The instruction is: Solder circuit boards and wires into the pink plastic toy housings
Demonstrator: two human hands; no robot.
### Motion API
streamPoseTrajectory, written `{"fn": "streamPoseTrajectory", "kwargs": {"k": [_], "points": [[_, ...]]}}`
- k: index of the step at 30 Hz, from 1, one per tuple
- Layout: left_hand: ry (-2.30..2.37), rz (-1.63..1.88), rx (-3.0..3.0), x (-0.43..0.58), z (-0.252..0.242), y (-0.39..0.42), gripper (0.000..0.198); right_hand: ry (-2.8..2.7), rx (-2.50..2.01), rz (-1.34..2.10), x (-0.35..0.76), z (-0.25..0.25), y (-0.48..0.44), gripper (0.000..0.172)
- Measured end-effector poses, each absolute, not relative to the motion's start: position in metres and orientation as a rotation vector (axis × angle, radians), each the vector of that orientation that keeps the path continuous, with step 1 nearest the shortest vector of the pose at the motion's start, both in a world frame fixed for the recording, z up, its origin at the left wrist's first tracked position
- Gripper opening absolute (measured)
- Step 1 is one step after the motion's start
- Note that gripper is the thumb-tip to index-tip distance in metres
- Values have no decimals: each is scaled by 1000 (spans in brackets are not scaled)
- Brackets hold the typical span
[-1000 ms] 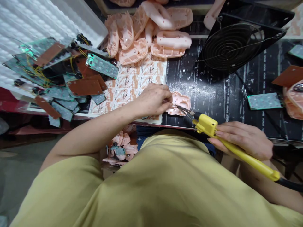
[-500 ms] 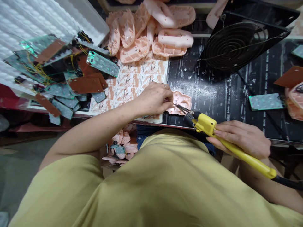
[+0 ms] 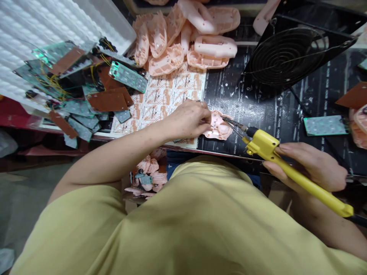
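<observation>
A small pink plastic shell (image 3: 220, 128) lies with its hollow side up at the front edge of the bench. My left hand (image 3: 193, 119) is closed at its left side, fingers bent down onto the rim, the fingertips partly hidden. In my right hand (image 3: 318, 162) is a yellow soldering iron (image 3: 266, 145), gripped along its handle, with a thin metal feed tube beside the hot end. Its tip points left and reaches over the right part of the shell; whether it touches cannot be made out.
Green and brown circuit boards (image 3: 110, 100) with wires are heaped at left by a white foam tray (image 3: 86, 23). Pink housings (image 3: 169, 59) pile up at the back. A black fan (image 3: 286, 57) stands back right, and another circuit board (image 3: 325, 125) lies right.
My right hand has drawn the soldering iron to the right, so its tip has moved away from my left fingers. My left hand stays at the shell's left side. The view has shifted slightly.
</observation>
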State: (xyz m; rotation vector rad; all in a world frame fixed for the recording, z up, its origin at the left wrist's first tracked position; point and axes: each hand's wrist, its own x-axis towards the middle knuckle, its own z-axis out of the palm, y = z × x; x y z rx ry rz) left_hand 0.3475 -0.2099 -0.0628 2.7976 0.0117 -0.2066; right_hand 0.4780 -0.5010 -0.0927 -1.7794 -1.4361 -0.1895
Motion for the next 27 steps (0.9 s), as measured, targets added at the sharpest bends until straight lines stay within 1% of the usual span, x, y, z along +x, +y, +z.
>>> {"fn": "streamPoseTrajectory", "kwargs": {"k": [2, 3, 5, 7, 8, 10, 13, 16, 18, 23, 27], "points": [[37, -141, 2795, 343, -54, -209, 18, -1508, -1782, -349, 479, -95, -501, 65], [66, -60, 2777, 339, -47, -206, 21, -1533, -1790, -412, 480, -96, -501, 74], [173, 154, 2721, 327, -32, -197, 27, -1555, -1806, -473, 482, -97, -500, 80], [309, 269, 2683, 311, -22, -184, 30, -1572, -1780, -515, 484, -97, -498, 78], [367, 256, 2688, 302, -20, -177, 32, -1569, -1759, -528, 485, -96, -497, 76], [440, 127, 2740, 286, -25, -165, 35, -1566, -1742, -522, 486, -94, -493, 70], [521, -19, 2856, 272, -44, -158, 31, -1583, -1753, -505, 486, -91, -487, 65], [549, -65, 2955, 273, -57, -160, 27, -1594, -1709, -488, 486, -90, -483, 66], [503, -88, 2971, 279, -55, -162, 27, -1589, -1679, -465, 485, -91, -483, 67], [397, 87, 2868, 306, -44, -174, 27, -1553, -1743, -445, 486, -90, -485, 62], [338, 175, 2636, 327, -56, -196, 25, -1554, -1699, -443, 488, -88, -486, 60]]}}
